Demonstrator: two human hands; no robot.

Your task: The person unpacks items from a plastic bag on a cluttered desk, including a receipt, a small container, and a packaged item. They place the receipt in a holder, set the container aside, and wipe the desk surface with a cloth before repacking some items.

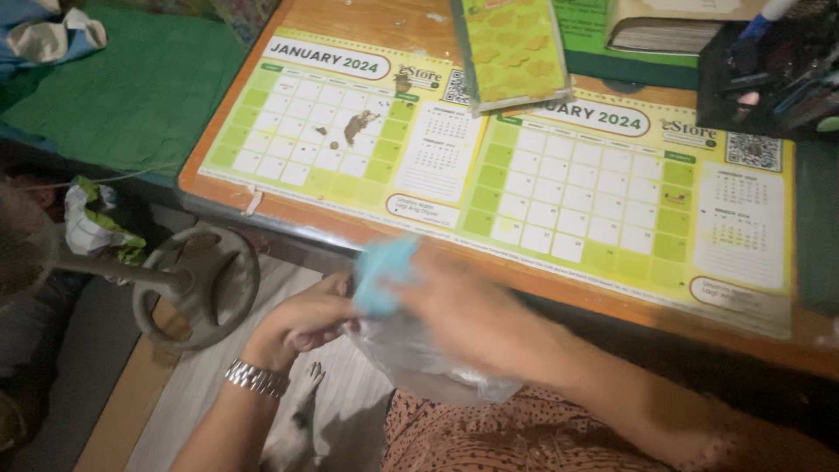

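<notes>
Your left hand (301,322) pinches the clear plastic bag (419,354) below the desk edge (288,223); your blurred right hand (468,315) closes on a blue object (382,273) at its mouth. A hasty pull could tear the film.

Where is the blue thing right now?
In the head view, the blue thing sits low and centre, between the left hand and blurred right hand, above a clear plastic bag.

thin clear plastic bag (419,354), crinkled and faintly glossy; matt blue cloth (383,273); shiny metal link watch (256,378); glossy paper calendars (603,197) on a smooth varnished wooden desk (350,229).
</notes>
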